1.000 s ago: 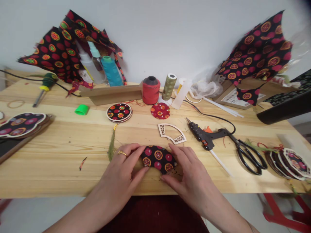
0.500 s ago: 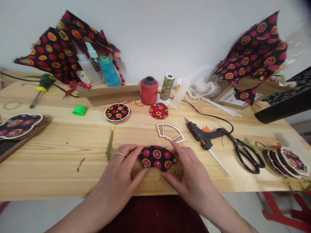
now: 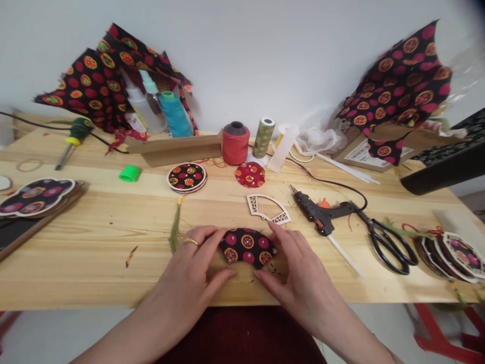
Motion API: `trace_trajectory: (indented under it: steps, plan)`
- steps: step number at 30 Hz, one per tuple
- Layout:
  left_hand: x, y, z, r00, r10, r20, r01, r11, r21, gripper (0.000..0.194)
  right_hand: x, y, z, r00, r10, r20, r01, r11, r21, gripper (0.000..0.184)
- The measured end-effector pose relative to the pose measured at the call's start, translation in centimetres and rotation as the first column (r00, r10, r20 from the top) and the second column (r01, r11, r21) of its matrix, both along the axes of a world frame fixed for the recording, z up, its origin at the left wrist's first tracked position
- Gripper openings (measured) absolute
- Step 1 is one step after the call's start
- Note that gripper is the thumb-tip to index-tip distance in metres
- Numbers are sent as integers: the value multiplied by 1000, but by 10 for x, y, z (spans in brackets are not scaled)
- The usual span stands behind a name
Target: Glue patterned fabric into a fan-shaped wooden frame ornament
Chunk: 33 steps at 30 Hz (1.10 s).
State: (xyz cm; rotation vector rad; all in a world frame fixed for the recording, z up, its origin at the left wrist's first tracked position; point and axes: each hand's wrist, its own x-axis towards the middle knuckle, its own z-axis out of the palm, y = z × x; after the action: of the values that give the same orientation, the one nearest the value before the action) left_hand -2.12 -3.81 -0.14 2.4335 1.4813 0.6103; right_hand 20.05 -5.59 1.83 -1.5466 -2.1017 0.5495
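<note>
A fan-shaped piece covered in black patterned fabric [image 3: 248, 243], dotted with small pearly beads, lies at the table's front between my hands. Its left end is gripped by my left hand [image 3: 199, 268], fingers bent over the upper corner and thumb just below the lower one. On the other end, my right hand [image 3: 293, 265] has its fingers along the upper right corner and its thumb by the lower corner. Just beyond the fingertips lies a pale wooden fan-shaped frame [image 3: 269, 208] with lattice ends. The underside of the fabric piece is hidden.
To the right lie a black glue gun [image 3: 316, 212] with its glue stick, scissors [image 3: 392, 245] and stacked framed ornaments [image 3: 460, 255]. A round ornament [image 3: 187, 177] with a green tassel sits left of centre. Thread spools [image 3: 235, 144] and a cardboard strip [image 3: 178, 149] stand behind.
The view has shifted slightly, so the table's things appear a little farther right. My left thumb has eased slightly off the fabric piece's lower edge. My right hand stays nearly the same.
</note>
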Motion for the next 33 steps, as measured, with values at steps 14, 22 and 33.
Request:
trace_trajectory:
  steps: [14, 22, 33]
  plan:
    - [-17, 0, 12, 973, -218, 80, 194, 953, 231, 39, 10, -14, -7, 982, 186, 1, -181, 950, 255, 39]
    - [-14, -1, 1, 961, -276, 36, 256, 928, 269, 44, 9, -13, -5, 977, 206, 61, -214, 927, 309, 42]
    - [-2, -3, 0, 967, -168, 191, 128, 970, 205, 38, 9, -10, -9, 967, 234, 105, -256, 915, 314, 42]
